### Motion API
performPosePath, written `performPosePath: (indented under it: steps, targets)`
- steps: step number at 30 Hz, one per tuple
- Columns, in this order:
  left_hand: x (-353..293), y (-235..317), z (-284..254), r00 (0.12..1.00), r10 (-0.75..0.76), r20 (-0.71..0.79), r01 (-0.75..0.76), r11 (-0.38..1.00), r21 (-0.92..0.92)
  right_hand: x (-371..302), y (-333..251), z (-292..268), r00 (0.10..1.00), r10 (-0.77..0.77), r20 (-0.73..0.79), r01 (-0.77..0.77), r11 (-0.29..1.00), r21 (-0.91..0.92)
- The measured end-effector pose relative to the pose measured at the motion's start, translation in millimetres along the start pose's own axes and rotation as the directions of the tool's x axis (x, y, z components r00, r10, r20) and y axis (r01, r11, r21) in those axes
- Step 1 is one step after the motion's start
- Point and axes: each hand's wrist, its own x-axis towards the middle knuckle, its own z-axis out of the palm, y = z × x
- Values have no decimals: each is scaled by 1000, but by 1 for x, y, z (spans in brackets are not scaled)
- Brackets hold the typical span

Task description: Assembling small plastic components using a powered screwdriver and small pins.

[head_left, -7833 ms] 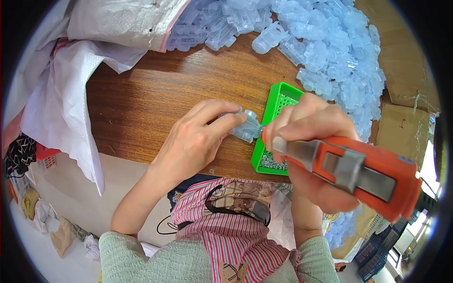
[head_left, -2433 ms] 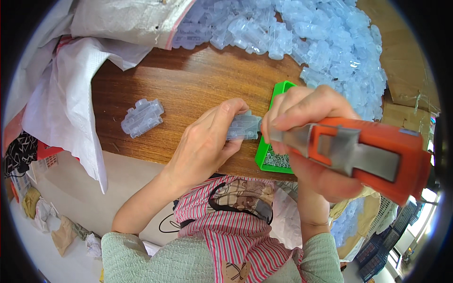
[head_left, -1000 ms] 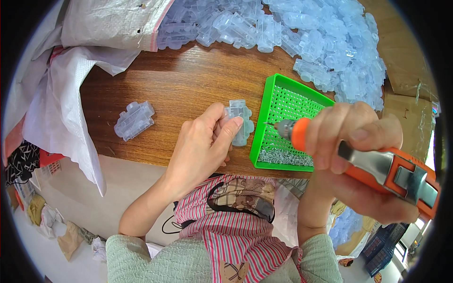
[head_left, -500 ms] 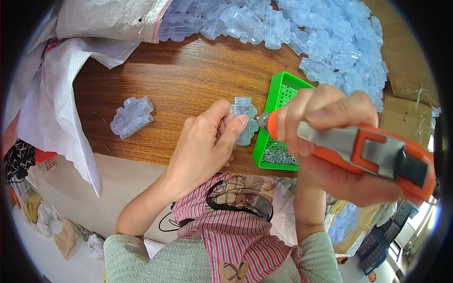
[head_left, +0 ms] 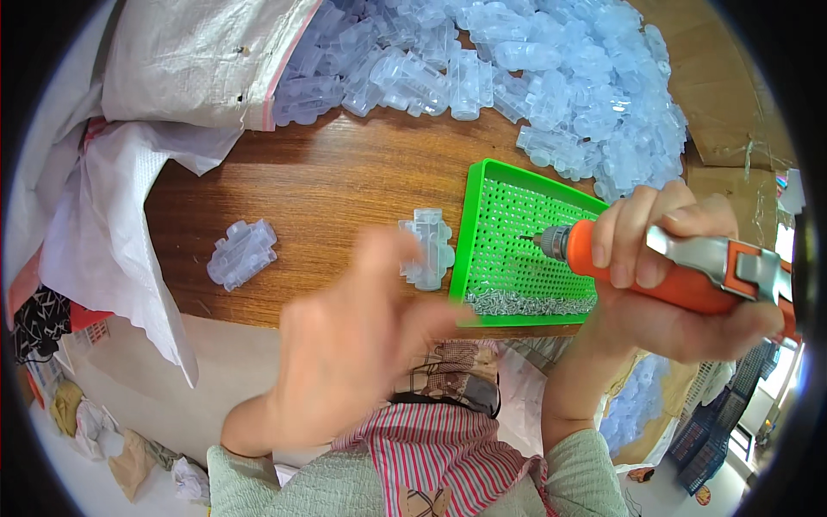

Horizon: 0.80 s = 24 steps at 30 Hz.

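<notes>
My right hand (head_left: 663, 258) is wrapped round an orange electric screwdriver (head_left: 706, 295) with a silver lever. Its thin bit points left, above the green perforated tray (head_left: 465, 250). Small silver screws (head_left: 534, 302) lie along the tray's near side. A translucent plastic housing (head_left: 427, 250) rests on the wooden table left of the tray. My left hand (head_left: 353, 336), smeared by motion, is in front of that housing with index finger and thumb apart and nothing seen between them. Farther left lies a second translucent housing (head_left: 243, 254).
A large heap of translucent plastic housings (head_left: 577, 77) covers the far side of the wooden table (head_left: 319, 189). White woven sacks (head_left: 198, 69) stand at the far left. Cardboard (head_left: 732, 189) borders the right side.
My left hand has let go of the housing and drawn back toward me. The screwdriver in my right hand has moved right, away from the housing, so more of the tray shows.
</notes>
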Motion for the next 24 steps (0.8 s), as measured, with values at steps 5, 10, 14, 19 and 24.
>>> performPosePath:
  steps: [5,10,14,19,24]
  targets:
    - [-32,106,13,601,452,659,-657,749,86,-3,-1,-15,994,-94,-56,93,996,-12]
    - [-19,132,5,258,344,903,-817,577,14,-2,-11,-25,996,-83,-40,82,996,-34]
    - [-23,150,10,199,205,958,-936,328,124,-11,-14,-14,970,-6,-245,8,1000,6]
    - [-41,153,0,296,3,955,-920,-268,285,-19,-3,-5,961,-51,-272,55,998,4]
    - [-72,146,58,232,78,970,-968,-82,238,-10,0,19,901,11,-434,-7,1000,12]
